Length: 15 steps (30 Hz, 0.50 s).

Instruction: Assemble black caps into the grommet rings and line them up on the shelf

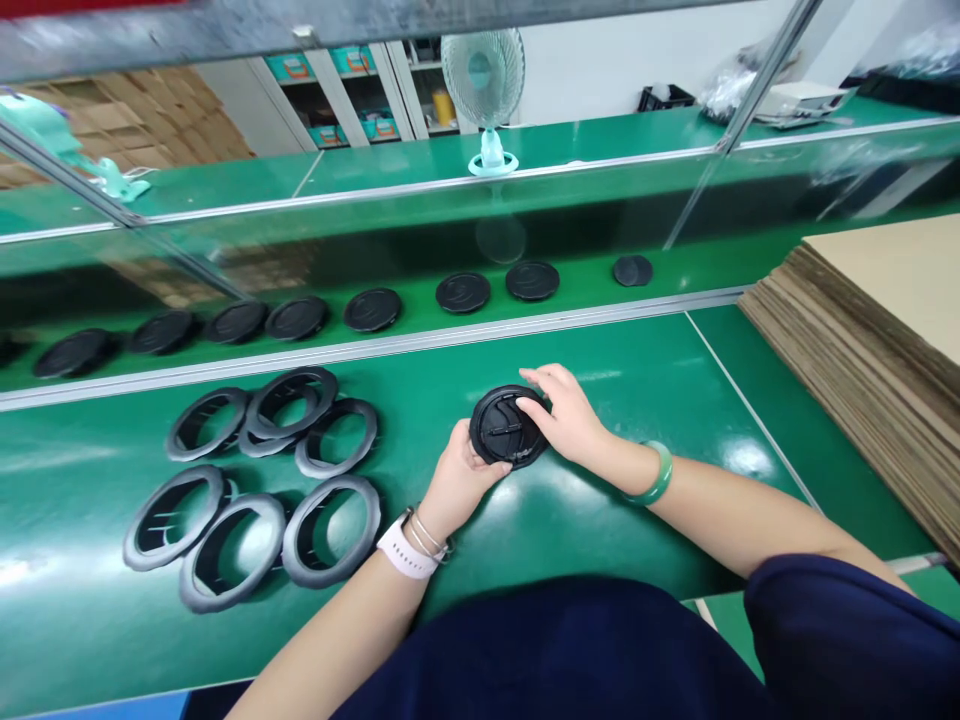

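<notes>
A round black plastic part [504, 432] with a raised rim and moulded ribs is held above the green workbench. My left hand [461, 472] grips it from the lower left, its thumb along the near edge. At the upper right, my right hand [561, 408] touches the same part, with the thumb on its face and the fingers at the far rim. Those fingers are slightly spread and curved. To the left lie several black and grey rings [330, 532], some overlapping each other.
Several black discs [373, 310] stand in a row on the conveyor strip behind a metal rail [420, 338]. A tall stack of cardboard sheets [862, 370] takes up the right side. A green fan [484, 75] stands on the bench beyond the clear panel.
</notes>
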Each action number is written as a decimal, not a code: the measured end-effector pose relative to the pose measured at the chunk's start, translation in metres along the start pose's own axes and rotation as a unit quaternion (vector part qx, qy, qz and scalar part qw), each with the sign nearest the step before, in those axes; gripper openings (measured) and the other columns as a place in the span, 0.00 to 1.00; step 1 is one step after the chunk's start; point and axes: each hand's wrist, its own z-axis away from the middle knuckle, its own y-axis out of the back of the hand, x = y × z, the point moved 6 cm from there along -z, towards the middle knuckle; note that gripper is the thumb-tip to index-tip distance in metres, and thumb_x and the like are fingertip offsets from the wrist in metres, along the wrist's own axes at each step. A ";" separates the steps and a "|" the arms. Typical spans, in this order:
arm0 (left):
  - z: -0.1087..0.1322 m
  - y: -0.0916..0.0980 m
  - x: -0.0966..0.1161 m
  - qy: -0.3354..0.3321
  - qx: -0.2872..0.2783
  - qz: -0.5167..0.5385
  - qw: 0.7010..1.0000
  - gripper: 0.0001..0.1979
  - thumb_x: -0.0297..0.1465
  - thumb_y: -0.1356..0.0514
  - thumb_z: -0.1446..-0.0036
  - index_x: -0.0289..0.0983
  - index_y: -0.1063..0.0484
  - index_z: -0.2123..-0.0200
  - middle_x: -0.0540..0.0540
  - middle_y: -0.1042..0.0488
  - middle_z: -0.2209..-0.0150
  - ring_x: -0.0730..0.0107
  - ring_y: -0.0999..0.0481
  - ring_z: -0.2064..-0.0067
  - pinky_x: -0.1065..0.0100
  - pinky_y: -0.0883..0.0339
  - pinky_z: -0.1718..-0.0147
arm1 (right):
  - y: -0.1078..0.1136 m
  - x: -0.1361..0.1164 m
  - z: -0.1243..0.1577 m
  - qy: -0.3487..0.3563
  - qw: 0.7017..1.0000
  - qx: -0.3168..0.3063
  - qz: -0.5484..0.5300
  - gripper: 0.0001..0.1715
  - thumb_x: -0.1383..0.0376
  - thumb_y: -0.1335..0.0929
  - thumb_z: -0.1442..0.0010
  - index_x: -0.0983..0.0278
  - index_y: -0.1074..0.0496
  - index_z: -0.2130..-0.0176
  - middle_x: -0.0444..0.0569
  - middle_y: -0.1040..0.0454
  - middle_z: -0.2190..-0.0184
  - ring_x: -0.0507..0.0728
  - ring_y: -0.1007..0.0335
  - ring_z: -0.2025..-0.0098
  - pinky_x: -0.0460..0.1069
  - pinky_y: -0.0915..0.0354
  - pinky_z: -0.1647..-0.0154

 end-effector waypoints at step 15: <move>0.003 0.007 0.004 -0.065 0.049 -0.174 0.981 0.21 0.45 0.40 0.39 0.37 0.34 0.49 0.43 0.25 0.52 0.59 0.25 0.50 0.59 0.33 0.49 | -0.022 0.025 -0.001 -0.161 0.975 -0.060 -0.144 0.09 0.64 0.28 0.45 0.63 0.32 0.66 0.44 0.29 0.66 0.56 0.32 0.62 0.53 0.35 0.57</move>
